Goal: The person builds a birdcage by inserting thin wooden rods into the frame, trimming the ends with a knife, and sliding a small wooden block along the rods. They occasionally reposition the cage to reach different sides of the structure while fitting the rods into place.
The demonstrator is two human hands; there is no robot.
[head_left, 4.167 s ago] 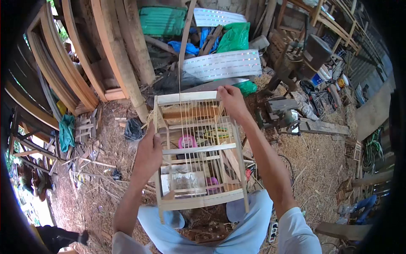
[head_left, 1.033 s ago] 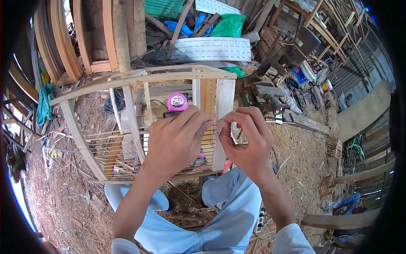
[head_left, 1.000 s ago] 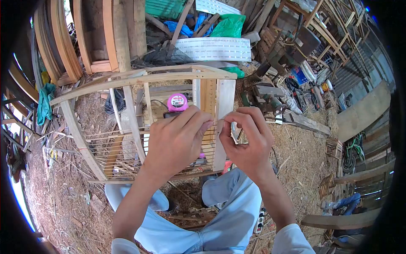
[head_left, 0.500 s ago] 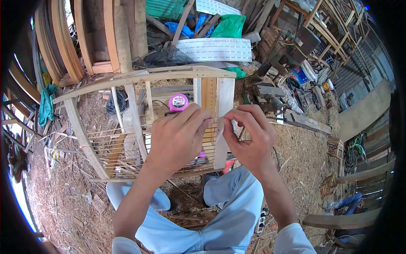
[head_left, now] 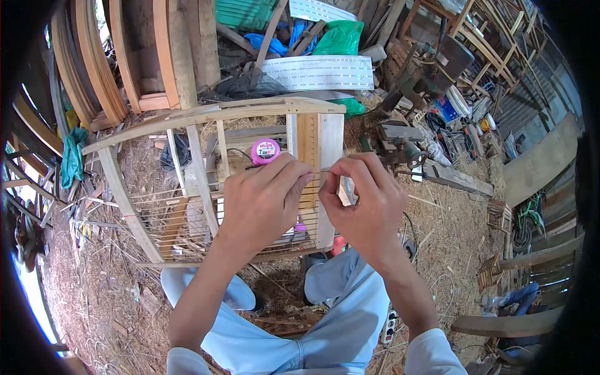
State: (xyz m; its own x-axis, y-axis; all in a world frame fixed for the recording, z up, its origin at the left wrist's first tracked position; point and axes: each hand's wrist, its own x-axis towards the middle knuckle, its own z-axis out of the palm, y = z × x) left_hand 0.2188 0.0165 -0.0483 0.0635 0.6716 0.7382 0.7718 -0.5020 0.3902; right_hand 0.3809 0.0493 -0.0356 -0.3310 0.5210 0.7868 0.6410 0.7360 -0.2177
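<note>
Cage frame [head_left: 202, 175], just one, is sitting right by the knees [head_left: 206, 294]. Left hand [head_left: 259, 203] and right hand [head_left: 372, 203] are pinching one thin stick [head_left: 318, 172] over the frame's right end, nearly meeting. One pink tape measure [head_left: 265, 151] is peeking through; shavings-strewn floor [head_left: 459, 250] is opening out past that right edge.

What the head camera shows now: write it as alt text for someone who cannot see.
A person's left hand and right hand, curled close together, are over a wooden frame fitted with thin rods; anything pinched between them is too small to tell. A pink tape measure shows just beyond the left hand.
</note>
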